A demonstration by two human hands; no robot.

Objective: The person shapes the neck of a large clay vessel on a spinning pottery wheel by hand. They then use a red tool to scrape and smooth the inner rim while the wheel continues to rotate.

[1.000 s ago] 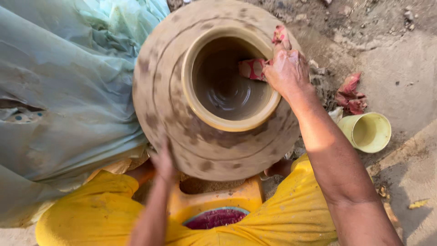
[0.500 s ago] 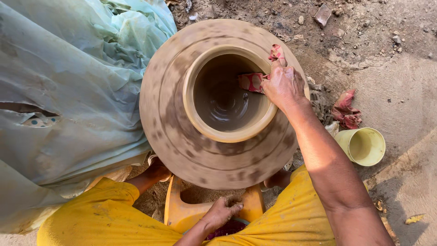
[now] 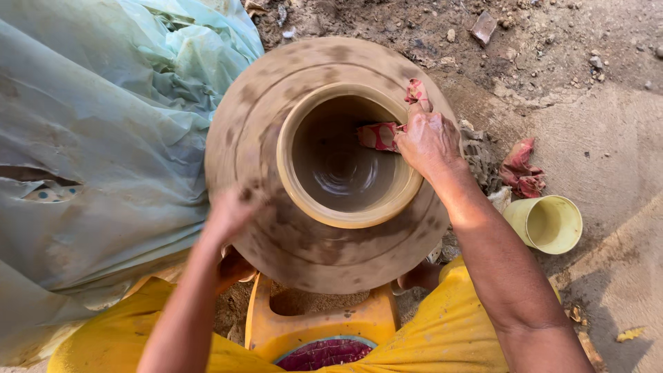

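A large wet clay pot (image 3: 324,242) fills the middle of the view, its shoulder motion-blurred and its wide mouth open upward. My right hand (image 3: 428,141) rests on the right side of the rim and pinches a red patterned cloth (image 3: 378,135) folded over the lip, part inside and part outside. My left hand (image 3: 231,214) lies flat against the pot's left shoulder, blurred, fingers spread on the clay, holding nothing.
A pale green plastic sheet (image 3: 103,152) covers the ground at left. At right, a yellow cup (image 3: 549,224) stands on the dirt beside another red rag (image 3: 521,169). A yellow stand (image 3: 318,324) sits under the pot. Yellow cloth (image 3: 449,331) covers my knees.
My left hand has come up from the yellow stand below the pot and now presses on the pot's left shoulder. My right hand keeps the cloth on the rim.
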